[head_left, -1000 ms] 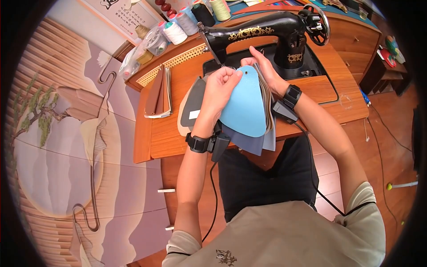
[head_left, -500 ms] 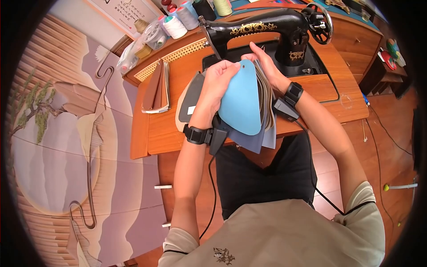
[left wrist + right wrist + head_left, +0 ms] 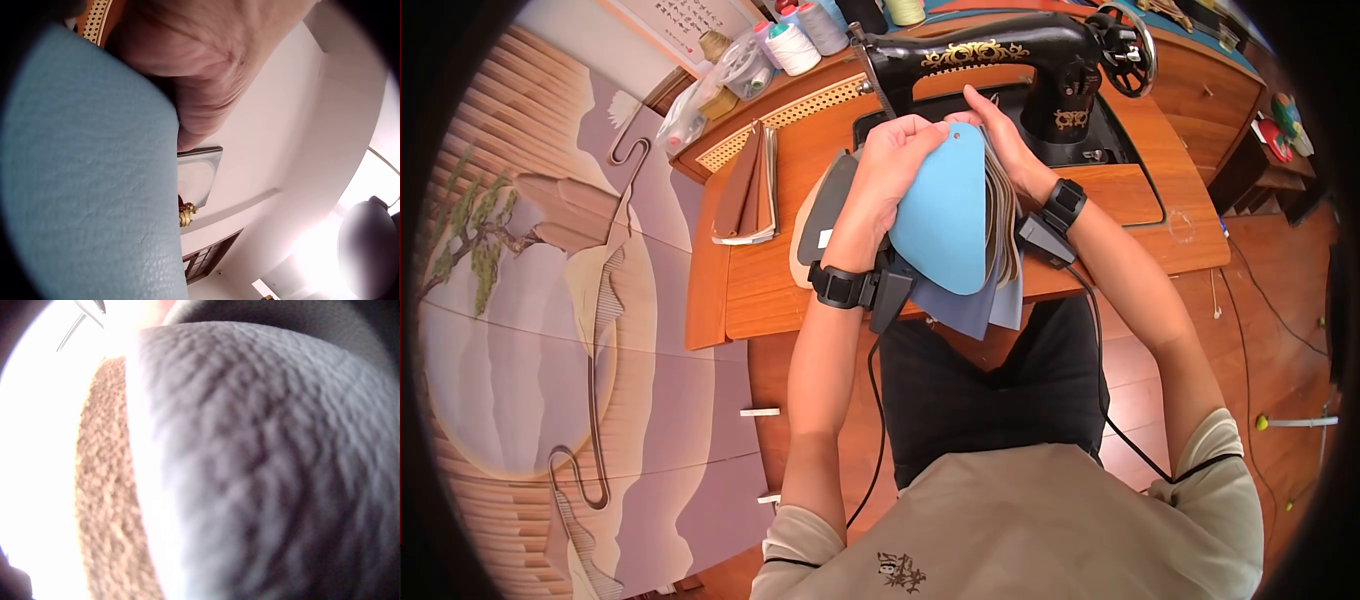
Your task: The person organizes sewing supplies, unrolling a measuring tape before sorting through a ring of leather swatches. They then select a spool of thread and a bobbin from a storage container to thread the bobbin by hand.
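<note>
A light blue leather swatch with a small hole near its narrow end tops a fanned bundle of leather swatches. My left hand pinches the blue swatch near that end, and its grained face fills much of the left wrist view. On the far side of the bundle, my right hand holds the layers with the thumb pointing up. Grey grained leather is close up in the right wrist view, beside a brown fuzzy backing. Darker grey swatches fan out left of my left wrist.
A black sewing machine stands behind my hands on the wooden table. Another brown swatch bundle lies at the left. Thread spools and clear bags line the back. A painted folding screen is on the left.
The blue swatch has swung slightly left under my left hand, and more layered edges show on its right. The head view has shifted a little. Both hands keep their hold.
</note>
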Available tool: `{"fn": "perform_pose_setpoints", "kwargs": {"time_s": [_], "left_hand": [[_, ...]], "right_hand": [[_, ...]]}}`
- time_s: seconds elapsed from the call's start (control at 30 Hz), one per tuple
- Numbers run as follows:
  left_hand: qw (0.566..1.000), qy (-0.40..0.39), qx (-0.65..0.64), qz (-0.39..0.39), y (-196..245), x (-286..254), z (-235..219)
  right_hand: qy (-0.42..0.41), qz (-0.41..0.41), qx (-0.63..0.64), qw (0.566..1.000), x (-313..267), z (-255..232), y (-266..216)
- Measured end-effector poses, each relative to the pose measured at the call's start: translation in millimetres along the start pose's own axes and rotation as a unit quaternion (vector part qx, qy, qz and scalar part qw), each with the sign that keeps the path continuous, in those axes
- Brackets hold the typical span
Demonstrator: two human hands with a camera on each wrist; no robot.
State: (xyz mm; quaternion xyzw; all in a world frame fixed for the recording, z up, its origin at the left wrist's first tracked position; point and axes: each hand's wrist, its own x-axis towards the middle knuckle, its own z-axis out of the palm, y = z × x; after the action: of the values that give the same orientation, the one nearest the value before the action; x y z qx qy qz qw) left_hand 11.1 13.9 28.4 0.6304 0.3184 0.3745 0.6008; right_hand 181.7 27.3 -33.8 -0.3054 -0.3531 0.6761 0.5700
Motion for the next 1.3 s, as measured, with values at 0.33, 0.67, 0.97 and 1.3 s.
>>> {"fn": "perform_pose_setpoints", "kwargs": {"time_s": [0.33, 0.67, 0.97, 1.3], "left_hand": [[0.995, -0.035, 0.087, -0.031, -40.2, -3.0, -4.9], [0.970, -0.005, 0.240, 0.042, -47.3, -9.0, -5.0], [0.891, 0.125, 0.426, 0.093, -23.6, -13.2, -66.7], [0.772, 0.121, 0.621, -0.052, -36.8, -24.5, -66.9]], "right_hand": [[-0.106, -0.046, -0.079, 0.990, 4.8, -2.9, 1.3], [-0.071, -0.084, -0.056, 0.992, -8.0, 14.6, -3.8], [-0.122, -0.050, -0.034, 0.991, -1.5, 5.5, -0.8], [-0.125, -0.049, -0.034, 0.990, -2.3, 5.5, -1.4]]}}
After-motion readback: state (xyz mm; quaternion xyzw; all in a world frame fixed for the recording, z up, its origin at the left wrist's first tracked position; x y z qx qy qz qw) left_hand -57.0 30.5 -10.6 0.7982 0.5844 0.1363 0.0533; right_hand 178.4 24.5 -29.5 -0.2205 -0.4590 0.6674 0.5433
